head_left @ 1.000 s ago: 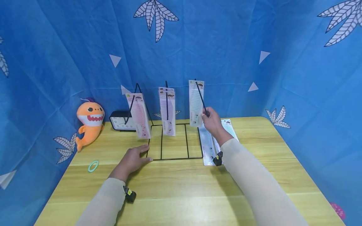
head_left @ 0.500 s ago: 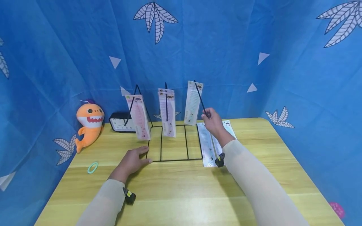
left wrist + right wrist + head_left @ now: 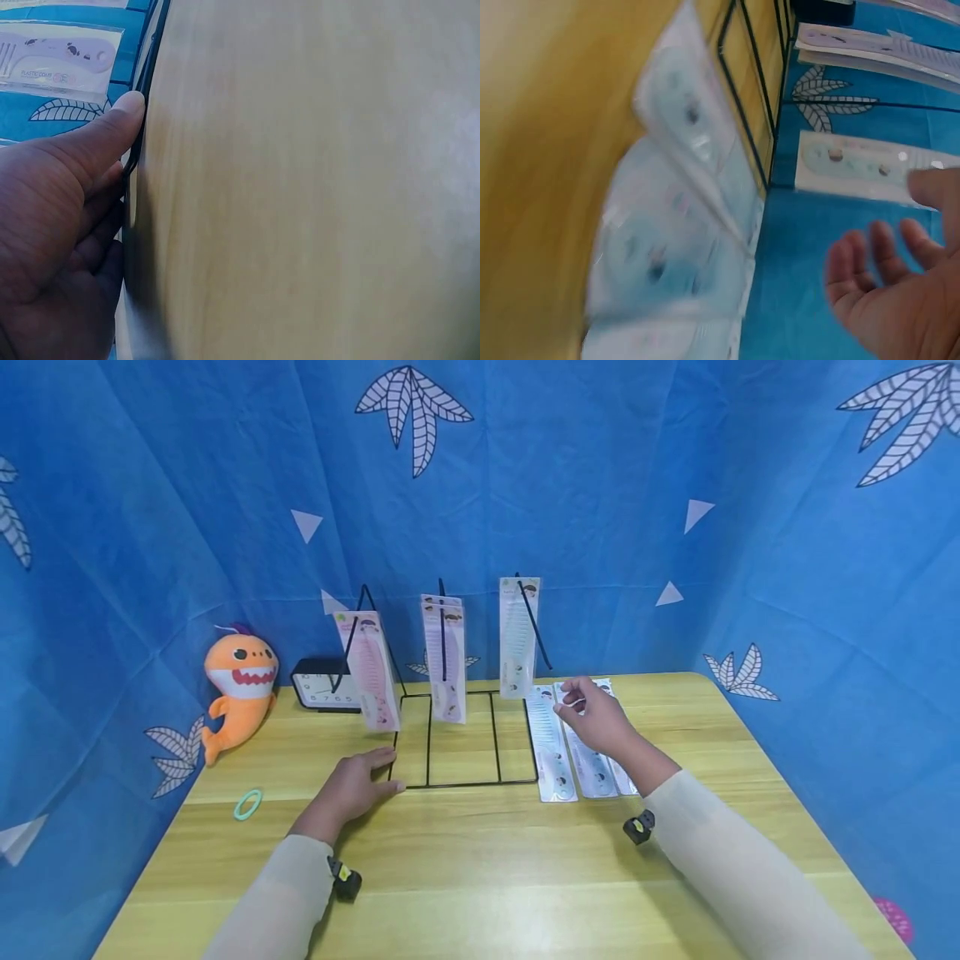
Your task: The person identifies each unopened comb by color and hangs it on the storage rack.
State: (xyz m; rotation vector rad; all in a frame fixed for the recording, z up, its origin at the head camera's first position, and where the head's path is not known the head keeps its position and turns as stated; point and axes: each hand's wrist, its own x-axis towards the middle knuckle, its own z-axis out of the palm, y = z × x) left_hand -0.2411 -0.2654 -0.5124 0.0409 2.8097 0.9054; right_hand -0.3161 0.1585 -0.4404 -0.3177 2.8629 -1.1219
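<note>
A black wire display rack (image 3: 465,786) stands on the table. My left hand (image 3: 349,793) rests at its front left corner, thumb tip (image 3: 129,105) against the wire in the left wrist view. From the left hook hangs a pink packaged comb (image 3: 369,672); purple packaged combs (image 3: 447,664) hang in the middle. A pale green packaged comb (image 3: 517,639) hangs on the right hook. My right hand (image 3: 603,722), fingers loosely bent and holding nothing, is over several pale green packaged combs (image 3: 553,752) lying side by side at the rack's right. It partly hides them.
Behind the rack's left side stands a black-framed clock (image 3: 318,685). An orange plush shark (image 3: 240,685) sits at the table's back left, and a green ring (image 3: 247,804) lies in front of it. A blue patterned curtain (image 3: 600,485) encloses the back and sides.
My right hand has let go of the right hook's end and moved right and down over the lying combs. The green comb swung left, then back to hang straight. My left hand has stayed put.
</note>
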